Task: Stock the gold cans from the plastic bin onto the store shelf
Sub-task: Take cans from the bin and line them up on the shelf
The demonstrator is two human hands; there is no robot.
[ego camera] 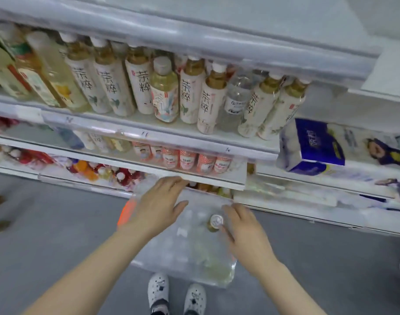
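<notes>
A clear plastic bin (185,253) stands on the floor in front of the shelves, just beyond my feet. Inside it one gold can (215,223) with a silver top stands upright near the far right side. My right hand (244,228) hovers over the bin with fingers apart, its fingertips touching or nearly touching the can's right side. My left hand (159,205) is spread open above the bin's far left part, fingertips near the edge of a low shelf (217,176). Neither hand holds anything.
White store shelves rise ahead: tea bottles (140,87) on an upper tier, small pink-labelled bottles (187,159) below, red and orange drinks (97,171) lower left. Blue tissue packs (317,146) fill the right unit. Grey floor lies on both sides; my white shoes (176,294) are below the bin.
</notes>
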